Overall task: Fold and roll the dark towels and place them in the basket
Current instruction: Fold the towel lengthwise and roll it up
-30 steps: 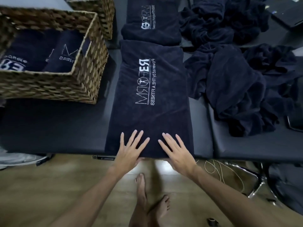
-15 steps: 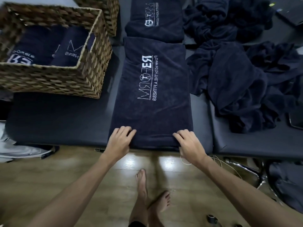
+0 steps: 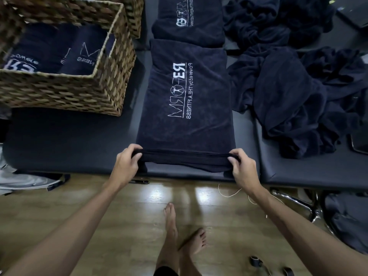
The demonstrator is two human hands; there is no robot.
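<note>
A dark navy towel [image 3: 187, 92] with white lettering lies folded lengthwise on the black padded bench [image 3: 69, 144], running away from me. Its near edge is lifted off the bench and turned over into the start of a roll. My left hand [image 3: 127, 162] grips the left end of that rolled edge and my right hand [image 3: 241, 166] grips the right end. The woven basket [image 3: 83, 92] stands at the back left and holds rolled dark towels [image 3: 59, 54] with white lettering.
Another folded dark towel [image 3: 189, 18] lies beyond the one I hold. A heap of loose dark towels [image 3: 294, 92] covers the right side of the bench. A second wicker basket [image 3: 135, 14] stands behind the first. Wooden floor and my bare feet are below.
My hands went from lying flat on the towel's near end to curling round its edge. They have now lifted it and turned it over away from me.
</note>
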